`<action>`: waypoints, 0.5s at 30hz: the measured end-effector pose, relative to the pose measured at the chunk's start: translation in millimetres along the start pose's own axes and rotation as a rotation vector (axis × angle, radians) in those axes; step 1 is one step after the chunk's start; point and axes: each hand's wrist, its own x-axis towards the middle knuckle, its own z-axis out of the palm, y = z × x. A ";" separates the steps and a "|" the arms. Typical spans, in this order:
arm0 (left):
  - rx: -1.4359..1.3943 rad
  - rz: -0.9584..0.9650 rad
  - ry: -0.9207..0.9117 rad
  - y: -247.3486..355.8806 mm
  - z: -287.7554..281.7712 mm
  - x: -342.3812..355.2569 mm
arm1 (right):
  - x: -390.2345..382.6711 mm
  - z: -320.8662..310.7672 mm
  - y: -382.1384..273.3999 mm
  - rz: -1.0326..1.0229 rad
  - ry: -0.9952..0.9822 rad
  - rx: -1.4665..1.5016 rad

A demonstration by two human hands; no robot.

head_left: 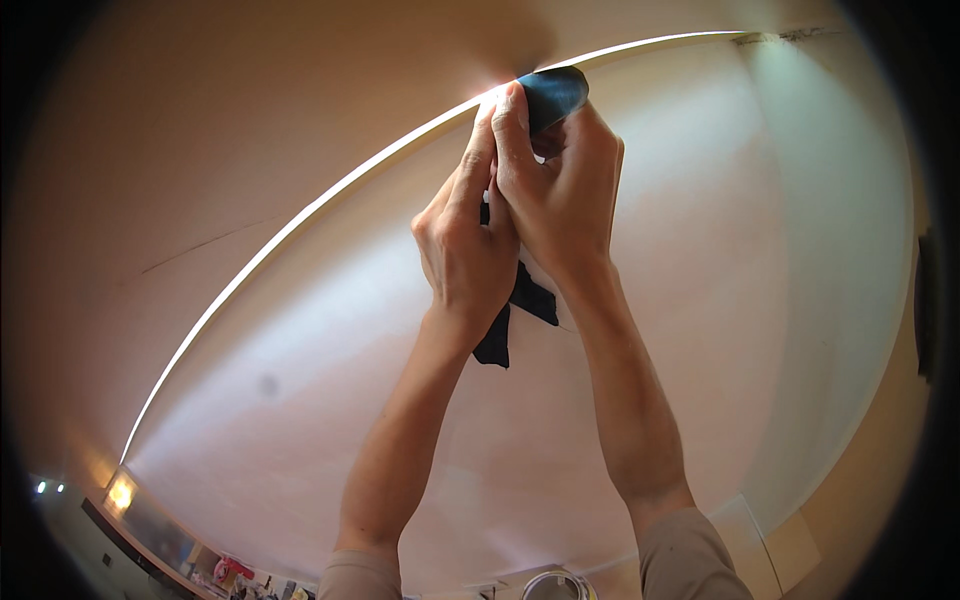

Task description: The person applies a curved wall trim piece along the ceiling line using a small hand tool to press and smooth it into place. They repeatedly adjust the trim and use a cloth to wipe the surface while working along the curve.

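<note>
Both my arms reach up to a thin glowing light strip (370, 170) that curves along the edge between a pale panel (690, 250) and a tan surface. My right hand (560, 185) is closed around a dark blue object (556, 97) with a rounded end; its exact kind cannot be told. Thumb and fingers hold it up against the strip. Beside it, my left hand (465, 225) has its fingers pressed together, their tips at the strip touching the right thumb. Whatever lies between them is hidden. Black strips (535, 295) hang on the panel behind my wrists.
The tan surface (200, 120) spreads across the upper left, marked by a dark crack-like line. At the lower left a lit lamp (121, 492) glows above a shelf with small items. A round rim (558, 586) shows at the bottom. A dark object (925, 305) stands at the right edge.
</note>
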 end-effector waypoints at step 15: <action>-0.059 0.018 0.031 -3.5 -0.4 -6.4 | -7.5 -1.5 -0.9 0.050 -0.045 -0.045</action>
